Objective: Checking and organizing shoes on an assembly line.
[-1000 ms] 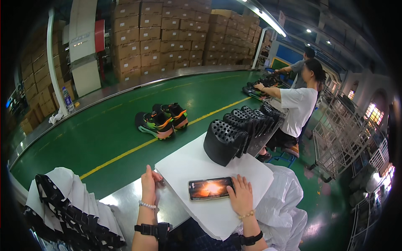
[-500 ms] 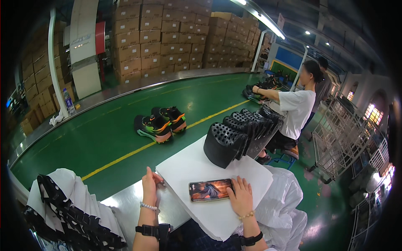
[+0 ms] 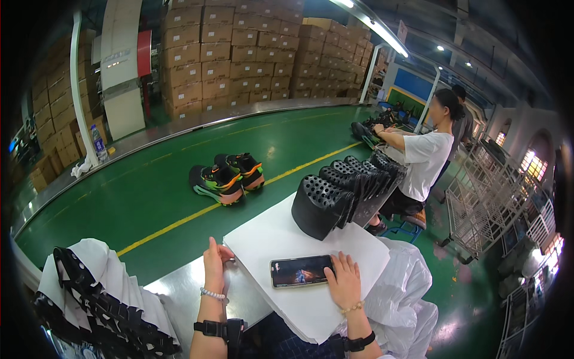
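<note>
A phone with a lit, dark picture lies face up on a stack of white paper sheets. My right hand rests on the paper at the phone's right end, fingers stretched out and fingertips touching its edge. Beside the stack's left edge, over the metal table, is my left hand, with fingers apart and nothing visible in it. On the far part of the paper, a row of black moulded pieces with round holes is nested together.
A pair of black, orange and green sneakers stands on the green conveyor belt. Black-and-white sheet material is draped at the left, clear plastic at the right. Further right, a co-worker handles shoes near wire racks.
The phone's picture has turned darker. The sneakers have shifted slightly left along the belt. The co-worker's arms have drawn back with a shoe near them. My hands have stayed in place.
</note>
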### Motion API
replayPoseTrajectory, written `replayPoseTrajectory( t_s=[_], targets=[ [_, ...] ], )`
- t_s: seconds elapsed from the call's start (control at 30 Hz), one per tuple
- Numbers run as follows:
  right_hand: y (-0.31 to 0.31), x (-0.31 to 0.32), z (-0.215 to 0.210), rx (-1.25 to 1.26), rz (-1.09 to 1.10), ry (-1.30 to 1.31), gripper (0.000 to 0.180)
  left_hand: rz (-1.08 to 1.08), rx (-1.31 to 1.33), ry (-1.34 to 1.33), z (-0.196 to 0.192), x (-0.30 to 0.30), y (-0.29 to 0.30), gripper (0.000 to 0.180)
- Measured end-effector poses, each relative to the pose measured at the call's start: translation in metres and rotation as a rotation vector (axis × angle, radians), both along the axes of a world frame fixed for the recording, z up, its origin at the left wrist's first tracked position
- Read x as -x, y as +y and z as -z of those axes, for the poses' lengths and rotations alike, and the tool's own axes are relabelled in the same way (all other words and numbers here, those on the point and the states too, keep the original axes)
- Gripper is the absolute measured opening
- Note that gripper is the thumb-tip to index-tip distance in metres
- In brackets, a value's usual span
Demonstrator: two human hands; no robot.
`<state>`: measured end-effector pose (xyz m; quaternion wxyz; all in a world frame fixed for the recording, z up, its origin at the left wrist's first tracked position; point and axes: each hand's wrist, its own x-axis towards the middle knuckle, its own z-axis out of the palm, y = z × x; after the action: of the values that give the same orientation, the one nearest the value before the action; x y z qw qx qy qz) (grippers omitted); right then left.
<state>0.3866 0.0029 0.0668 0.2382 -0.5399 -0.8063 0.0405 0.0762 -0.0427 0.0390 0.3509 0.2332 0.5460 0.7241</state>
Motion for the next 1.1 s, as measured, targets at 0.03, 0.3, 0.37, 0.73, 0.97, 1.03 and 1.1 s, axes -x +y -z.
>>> replayPoseTrajectory(
  t_s=[0.03, 0.3, 0.37, 0.73, 0.97, 1.03, 1.1],
  targets=[
    [0.000, 0.000, -0.002, -0.005, 0.002, 0.000, 0.048, 0.004, -0.005, 0.005, 0.000, 0.000, 0.000, 0.061],
    [-0.002, -0.001, 0.001, 0.002, 0.003, -0.017, 0.047, 0.011, 0.023, 0.002, 0.003, 0.001, -0.001, 0.059],
    [-0.004, 0.000, 0.000, 0.001, 0.005, -0.026, 0.046, 0.022, 0.013, 0.002, 0.005, 0.002, -0.001, 0.058],
    [-0.001, 0.001, -0.003, -0.001, 0.008, -0.026, 0.047, 0.012, 0.059, 0.021, 0.003, 0.001, 0.001, 0.058],
    [0.000, 0.000, 0.002, -0.009, 0.007, -0.022, 0.046, -0.013, 0.038, 0.058, 0.004, -0.001, 0.001, 0.057],
    [0.001, 0.001, 0.001, -0.010, 0.000, -0.012, 0.046, -0.022, 0.054, 0.035, 0.005, 0.000, 0.002, 0.058],
    [0.003, 0.000, 0.000, -0.010, 0.000, -0.012, 0.047, -0.027, 0.062, 0.015, 0.006, 0.001, 0.005, 0.058]
  ],
)
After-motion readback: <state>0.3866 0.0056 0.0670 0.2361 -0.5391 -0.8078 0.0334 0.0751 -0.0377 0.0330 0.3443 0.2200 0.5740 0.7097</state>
